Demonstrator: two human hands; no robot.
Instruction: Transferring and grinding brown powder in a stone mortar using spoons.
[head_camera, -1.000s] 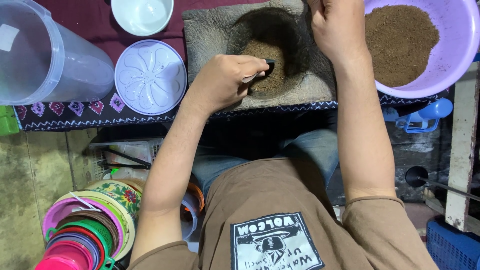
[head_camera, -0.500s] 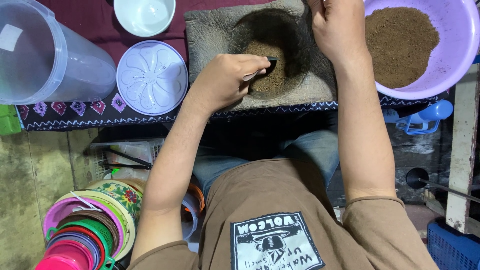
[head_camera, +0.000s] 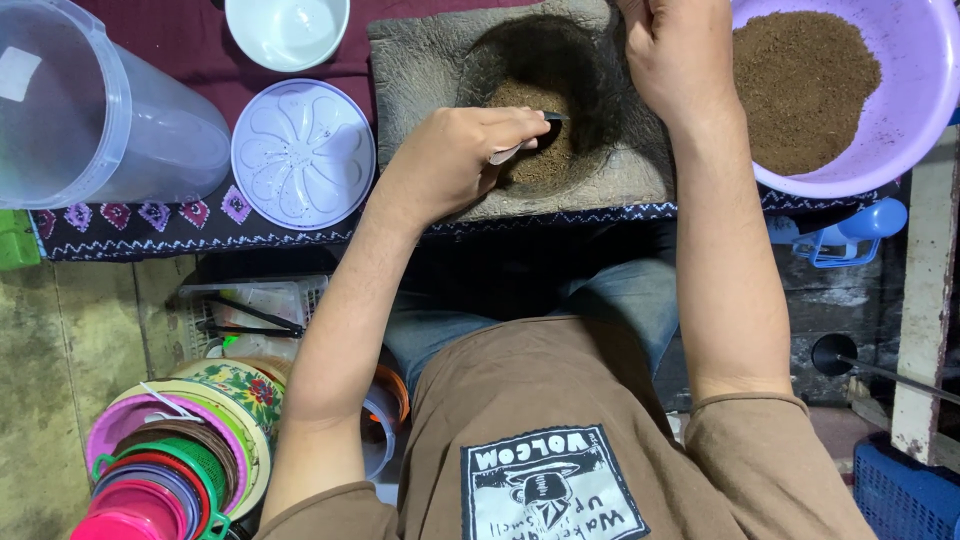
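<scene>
The left hand (head_camera: 455, 160) is curled shut around a spoon (head_camera: 525, 140). Only the pale handle and the dark tip stick out past the fingers. The tip points into the hollow of a grey stone bowl (head_camera: 420, 60), where a small heap of brown powder (head_camera: 540, 135) sits. The hand grips the spoon low and close, so the tip can get right down into the powder. The left arm comes up from the body at a slant, with the wrist bent a little toward the bowl.

The right hand (head_camera: 675, 50) is closed too, over the far edge of the stone bowl. It runs off the top of the picture, so I cannot tell what it holds. The right arm goes almost straight up from the shoulder.

Just to the right of the stone bowl is a big purple bowl (head_camera: 900, 120) with much more brown powder (head_camera: 800, 85) in it. It sits near the right arm, easy to get to.

To the left lies a round purple lid (head_camera: 305, 150) with a flower shape on it. Above that is a small white bowl (head_camera: 285, 30). Far left stands a large clear tub (head_camera: 90, 110). All of these rest on a dark cloth (head_camera: 130, 215) with a patterned edge.

Down by the left knee is a stack of bright plastic things (head_camera: 165, 460).
</scene>
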